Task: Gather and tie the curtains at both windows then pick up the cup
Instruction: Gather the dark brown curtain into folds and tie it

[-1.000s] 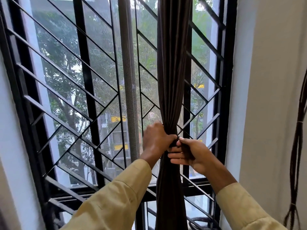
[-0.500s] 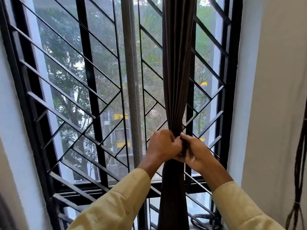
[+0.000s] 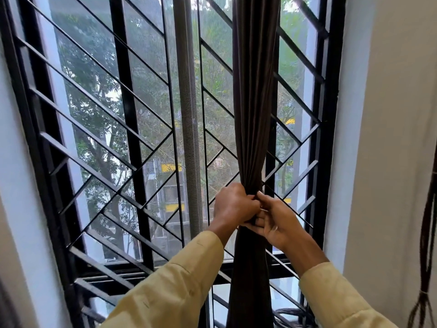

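Note:
A dark brown curtain point(image 3: 254, 95) hangs gathered into one narrow bundle in front of the right half of the window. My left hand point(image 3: 233, 205) is clenched around the bundle at its narrowest point. My right hand point(image 3: 277, 220) presses against it from the right, fingers curled at the same spot, thumb touching the left hand. Whatever sits between the fingers is hidden. Below the hands the curtain falls straight down past the sill. No cup is in view.
A black metal window grille point(image 3: 132, 147) with diagonal bars covers the window, with a mesh screen behind it. A white wall point(image 3: 390, 138) stands at the right, where dark cords point(image 3: 428, 233) hang down. Coiled dark cable point(image 3: 290, 316) lies near the curtain's foot.
My right hand has closed in against the left one on the bundle, its fingers now curled at the gathering point. The view has shifted slightly; the curtain stays gathered.

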